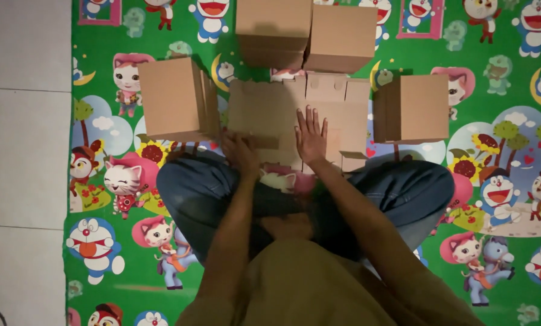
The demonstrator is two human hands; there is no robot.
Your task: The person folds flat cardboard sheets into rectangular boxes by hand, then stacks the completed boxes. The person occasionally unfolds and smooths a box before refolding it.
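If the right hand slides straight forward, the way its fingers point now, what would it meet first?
The right hand lies flat on the flat cardboard sheet, fingers pointing away from the person. Straight ahead it would probably meet the folded box beyond the sheet's far edge, though depth is unclear.

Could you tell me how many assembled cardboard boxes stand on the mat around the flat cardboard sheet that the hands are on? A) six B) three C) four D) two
C: four stand there, one box on the left, two at the top and one on the right, around the flat cardboard sheet under the left hand and right hand.
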